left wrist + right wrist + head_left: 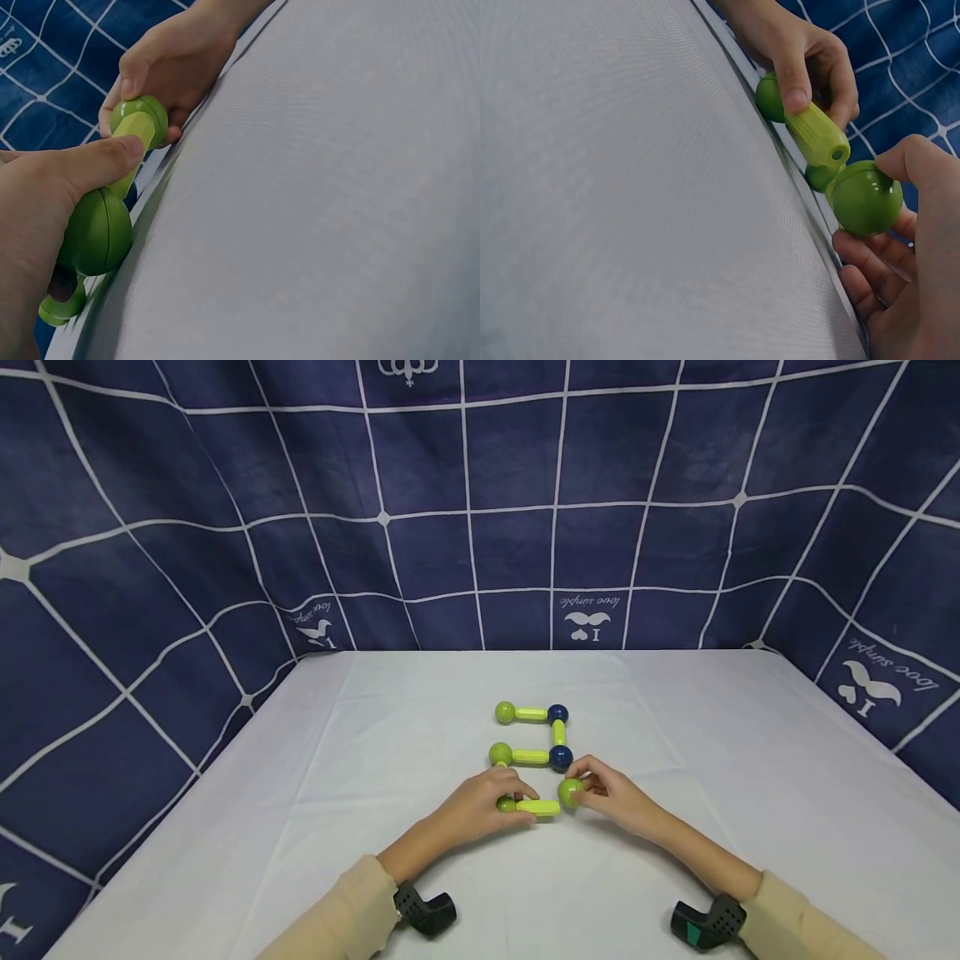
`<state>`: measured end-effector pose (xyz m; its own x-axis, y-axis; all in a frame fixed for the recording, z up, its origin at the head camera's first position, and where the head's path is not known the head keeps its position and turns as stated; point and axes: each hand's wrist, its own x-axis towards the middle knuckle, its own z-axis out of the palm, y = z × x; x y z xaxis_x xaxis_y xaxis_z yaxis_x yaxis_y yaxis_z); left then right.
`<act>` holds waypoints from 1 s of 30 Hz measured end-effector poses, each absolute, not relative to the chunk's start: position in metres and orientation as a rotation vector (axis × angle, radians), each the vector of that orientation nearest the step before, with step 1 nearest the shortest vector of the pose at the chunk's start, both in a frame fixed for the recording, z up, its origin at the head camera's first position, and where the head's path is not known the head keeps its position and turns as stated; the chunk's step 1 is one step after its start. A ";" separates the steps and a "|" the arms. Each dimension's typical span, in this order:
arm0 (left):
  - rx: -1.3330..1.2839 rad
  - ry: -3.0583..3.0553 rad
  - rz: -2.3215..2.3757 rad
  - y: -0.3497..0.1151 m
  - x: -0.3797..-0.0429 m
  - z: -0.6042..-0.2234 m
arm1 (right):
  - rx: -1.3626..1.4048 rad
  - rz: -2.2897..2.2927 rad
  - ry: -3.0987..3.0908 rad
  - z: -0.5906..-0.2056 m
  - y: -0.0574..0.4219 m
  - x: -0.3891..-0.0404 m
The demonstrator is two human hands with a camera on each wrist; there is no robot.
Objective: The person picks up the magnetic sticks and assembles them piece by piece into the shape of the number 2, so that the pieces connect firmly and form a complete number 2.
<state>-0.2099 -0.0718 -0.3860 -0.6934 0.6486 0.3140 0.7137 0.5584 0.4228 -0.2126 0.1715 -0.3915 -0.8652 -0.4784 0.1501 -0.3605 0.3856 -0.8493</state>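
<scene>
A chain of yellow-green rods and balls lies on the white table in the head view. Its far row has a green ball [505, 712], a rod [531, 714] and a dark blue ball [557, 714]. Another blue ball [560, 757] and a green ball [500, 754] form the middle row. At the near end, my left hand [474, 807] pinches a rod [542, 808] attached to a green ball [96, 231]; that hand partly hides the ball. My right hand [617, 795] grips a loose green ball [866, 197] between thumb and fingers, close to the rod's free end, which has a round hole.
The white table [750, 760] stretches out on both sides of the chain. Behind it hangs a dark blue curtain [517, 552] with a white grid. Each wrist wears a black device, one on the left [425, 910], one on the right [708, 924].
</scene>
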 end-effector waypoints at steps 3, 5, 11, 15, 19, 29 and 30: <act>-1.175 -2.656 -0.812 -0.072 -0.211 -0.386 | -0.795 -1.464 2.509 -0.392 0.172 -0.213; -1.178 -2.657 -0.817 -0.073 -0.211 -0.386 | -0.805 -1.438 2.516 -0.393 0.172 -0.214; -1.177 -2.657 -0.832 -0.072 -0.211 -0.384 | -0.841 -1.418 2.501 -0.393 0.170 -0.214; -1.188 -2.651 -0.817 -0.072 -0.211 -0.385 | -0.892 -1.405 2.480 -0.394 0.170 -0.213; -1.189 -2.650 -0.810 -0.072 -0.211 -0.385 | -0.917 -1.385 2.502 -0.395 0.170 -0.214; -1.175 -2.649 -0.810 -0.073 -0.211 -0.386 | -0.995 -1.363 2.539 -0.395 0.171 -0.213; -1.174 -2.651 -0.808 -0.073 -0.211 -0.386 | -1.012 -1.361 2.540 -0.395 0.171 -0.213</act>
<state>-0.2109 -0.0730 -0.3857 -0.6883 0.6487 0.3246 0.7195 0.5533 0.4198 -0.2127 0.1707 -0.3953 -0.7770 -0.5889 0.2224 -0.5113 0.3845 -0.7686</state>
